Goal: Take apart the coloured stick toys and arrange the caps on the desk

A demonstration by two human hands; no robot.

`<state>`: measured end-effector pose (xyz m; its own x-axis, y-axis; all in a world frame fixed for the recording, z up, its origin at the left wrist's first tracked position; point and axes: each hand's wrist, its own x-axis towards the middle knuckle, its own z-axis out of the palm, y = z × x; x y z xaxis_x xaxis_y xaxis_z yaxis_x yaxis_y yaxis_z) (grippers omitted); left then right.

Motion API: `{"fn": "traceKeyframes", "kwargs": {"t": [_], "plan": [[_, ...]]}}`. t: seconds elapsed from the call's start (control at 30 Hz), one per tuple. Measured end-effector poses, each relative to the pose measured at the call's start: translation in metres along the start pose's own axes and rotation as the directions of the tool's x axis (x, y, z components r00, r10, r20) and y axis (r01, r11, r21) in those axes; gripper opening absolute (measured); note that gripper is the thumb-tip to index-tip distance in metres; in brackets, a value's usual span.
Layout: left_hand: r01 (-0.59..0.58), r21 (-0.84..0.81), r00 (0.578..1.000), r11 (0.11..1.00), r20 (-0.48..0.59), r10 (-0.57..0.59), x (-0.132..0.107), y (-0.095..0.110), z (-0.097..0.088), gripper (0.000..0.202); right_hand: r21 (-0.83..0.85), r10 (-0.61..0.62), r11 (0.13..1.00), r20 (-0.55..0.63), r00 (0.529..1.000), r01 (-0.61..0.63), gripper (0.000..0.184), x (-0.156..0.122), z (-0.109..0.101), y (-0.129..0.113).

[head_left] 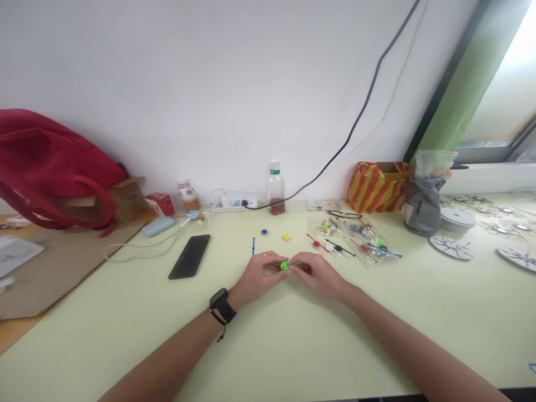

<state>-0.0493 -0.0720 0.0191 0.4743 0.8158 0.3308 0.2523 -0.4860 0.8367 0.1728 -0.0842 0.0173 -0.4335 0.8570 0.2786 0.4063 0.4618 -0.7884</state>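
Note:
A small round green plastic piece [285, 266] is pinched between the thumb and fingers of my left hand [262, 276]. My right hand [320, 275] meets it from the right, its fingertips closed at the piece's edge; a sliver of green shows at them, its shape mostly hidden. Beyond my hands lie a blue round piece [264, 231], a yellow round piece [286, 237] and a thin blue stick-like piece [253, 245]. To the right are a red arrow with a round hub [315, 244], a white arrow-like piece [334, 248] and a black arrow [340, 248].
Clear bags of coloured parts [377, 245] lie to the right, near glasses [344, 214], a striped bag [372, 187] and white discs [450, 247]. A phone [190, 257], cable, bottle [275, 190], power strip [238, 202] and red backpack [50, 162] are left and behind.

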Motion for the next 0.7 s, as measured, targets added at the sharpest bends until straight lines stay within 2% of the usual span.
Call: {"fn": "traceKeyframes", "kwargs": {"t": [0.27, 0.4, 0.57, 0.7], "plan": [[-0.039, -0.003, 0.999, 0.999, -0.010, 0.039, 0.000, 0.001, 0.000, 0.025, -0.059, 0.009, 0.998, -0.016, 1.000, -0.010, 0.020, -0.001, -0.003, -0.003], [-0.058, -0.009, 0.998, 0.998, -0.038, 0.058, 0.000, -0.002, 0.001, 0.025, -0.093, 0.040, 0.995, -0.047, 0.998, -0.044, 0.025, 0.000, -0.003, 0.000], [0.029, -0.126, 0.997, 0.992, -0.073, -0.038, 0.003, -0.005, -0.002, 0.026, 0.074, 0.070, 0.995, 0.018, 0.997, -0.071, 0.036, 0.002, -0.003, -0.004], [0.081, -0.254, 0.986, 0.964, -0.123, -0.115, 0.004, -0.001, -0.004, 0.028, 0.235, 0.079, 0.966, 0.128, 0.989, -0.107, 0.036, 0.001, -0.004, -0.014]]}}
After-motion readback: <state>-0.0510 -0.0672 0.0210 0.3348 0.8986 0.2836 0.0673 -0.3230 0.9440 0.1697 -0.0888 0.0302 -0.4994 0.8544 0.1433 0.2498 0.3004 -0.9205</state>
